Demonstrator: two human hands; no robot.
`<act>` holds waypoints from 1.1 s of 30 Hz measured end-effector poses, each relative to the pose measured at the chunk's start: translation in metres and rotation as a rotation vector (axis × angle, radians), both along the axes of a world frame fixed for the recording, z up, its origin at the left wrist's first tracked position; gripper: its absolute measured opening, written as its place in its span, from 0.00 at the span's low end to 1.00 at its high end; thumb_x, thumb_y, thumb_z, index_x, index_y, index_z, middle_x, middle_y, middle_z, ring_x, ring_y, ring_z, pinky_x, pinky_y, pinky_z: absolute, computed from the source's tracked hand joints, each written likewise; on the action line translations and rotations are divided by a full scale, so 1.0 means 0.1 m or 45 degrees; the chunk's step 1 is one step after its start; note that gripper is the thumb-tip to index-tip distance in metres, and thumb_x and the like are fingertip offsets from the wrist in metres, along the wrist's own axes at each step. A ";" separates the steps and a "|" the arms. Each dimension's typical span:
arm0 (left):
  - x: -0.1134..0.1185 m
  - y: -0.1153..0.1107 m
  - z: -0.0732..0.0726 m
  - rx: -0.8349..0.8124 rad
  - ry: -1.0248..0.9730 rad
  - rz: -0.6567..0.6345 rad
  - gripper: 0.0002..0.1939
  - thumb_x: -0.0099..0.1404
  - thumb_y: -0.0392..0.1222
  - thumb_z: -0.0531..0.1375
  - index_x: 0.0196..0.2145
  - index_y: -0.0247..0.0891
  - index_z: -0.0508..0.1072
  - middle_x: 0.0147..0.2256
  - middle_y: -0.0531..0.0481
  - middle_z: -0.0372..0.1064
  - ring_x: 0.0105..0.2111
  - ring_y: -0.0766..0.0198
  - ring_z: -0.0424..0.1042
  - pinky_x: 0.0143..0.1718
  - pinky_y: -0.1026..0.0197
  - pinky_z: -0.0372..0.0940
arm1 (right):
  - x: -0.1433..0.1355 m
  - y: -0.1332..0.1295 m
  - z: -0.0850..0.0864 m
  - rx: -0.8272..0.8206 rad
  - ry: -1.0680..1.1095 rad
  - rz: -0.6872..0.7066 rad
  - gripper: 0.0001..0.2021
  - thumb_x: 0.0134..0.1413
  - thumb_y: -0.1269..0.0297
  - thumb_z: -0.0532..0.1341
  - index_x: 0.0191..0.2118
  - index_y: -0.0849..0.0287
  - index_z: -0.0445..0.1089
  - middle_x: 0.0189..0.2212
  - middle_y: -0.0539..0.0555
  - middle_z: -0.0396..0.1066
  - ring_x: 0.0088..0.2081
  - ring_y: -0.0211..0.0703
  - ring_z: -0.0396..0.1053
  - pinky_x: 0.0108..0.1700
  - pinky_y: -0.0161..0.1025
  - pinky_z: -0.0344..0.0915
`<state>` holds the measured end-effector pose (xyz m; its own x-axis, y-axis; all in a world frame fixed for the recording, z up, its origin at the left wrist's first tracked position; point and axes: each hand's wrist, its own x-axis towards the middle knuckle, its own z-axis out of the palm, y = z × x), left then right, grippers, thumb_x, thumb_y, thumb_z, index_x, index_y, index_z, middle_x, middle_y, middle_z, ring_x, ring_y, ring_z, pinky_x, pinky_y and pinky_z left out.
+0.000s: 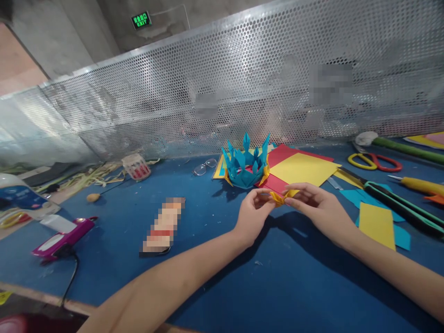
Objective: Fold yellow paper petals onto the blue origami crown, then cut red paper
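Observation:
A small folded yellow paper piece [278, 199] is pinched between both hands above the blue table. My left hand [255, 210] grips its left end with thumb and fingers. My right hand [314, 203] holds the right end the same way. Just behind the hands stands a blue folded-paper crown [245, 164] with pointed tips and yellow pieces at its sides. Red paper [277, 182] and a yellow sheet [305, 169] lie beside the crown, partly behind my right hand.
On the right lie scissors [374, 162], a green-and-black cutter [398, 203], a yellow-handled tool [421, 185] and paper scraps [377, 225]. A phone [163, 226], a purple device [64, 238], glasses [204, 167] and a cup [136, 167] are left. Perforated metal [145, 101] rises behind.

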<state>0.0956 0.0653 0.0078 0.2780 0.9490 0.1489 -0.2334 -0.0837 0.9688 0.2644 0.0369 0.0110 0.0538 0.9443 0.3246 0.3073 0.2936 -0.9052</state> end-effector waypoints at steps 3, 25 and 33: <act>0.01 -0.02 0.02 0.029 -0.006 -0.040 0.11 0.56 0.32 0.65 0.38 0.37 0.74 0.36 0.49 0.76 0.38 0.63 0.74 0.46 0.58 0.66 | 0.00 0.01 -0.01 0.000 0.041 -0.008 0.15 0.62 0.56 0.63 0.49 0.60 0.69 0.35 0.51 0.73 0.36 0.41 0.73 0.42 0.45 0.72; 0.00 0.01 0.00 -0.007 -0.011 -0.032 0.18 0.52 0.51 0.70 0.29 0.36 0.71 0.30 0.52 0.72 0.33 0.64 0.71 0.42 0.58 0.66 | 0.03 0.00 -0.02 0.020 -0.191 0.056 0.10 0.63 0.56 0.62 0.41 0.58 0.72 0.42 0.53 0.73 0.42 0.42 0.72 0.46 0.46 0.71; -0.02 -0.02 0.01 0.020 0.062 -0.074 0.15 0.53 0.47 0.70 0.27 0.36 0.70 0.26 0.53 0.69 0.28 0.67 0.66 0.35 0.61 0.61 | 0.05 0.02 -0.05 0.035 -0.184 -0.001 0.13 0.64 0.54 0.60 0.41 0.60 0.72 0.39 0.52 0.73 0.38 0.40 0.72 0.42 0.43 0.71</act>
<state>0.0937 0.0629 0.0092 0.3395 0.9288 0.1485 -0.1909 -0.0866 0.9778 0.2696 0.0386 0.0060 0.0051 0.9350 0.3546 0.4344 0.3173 -0.8430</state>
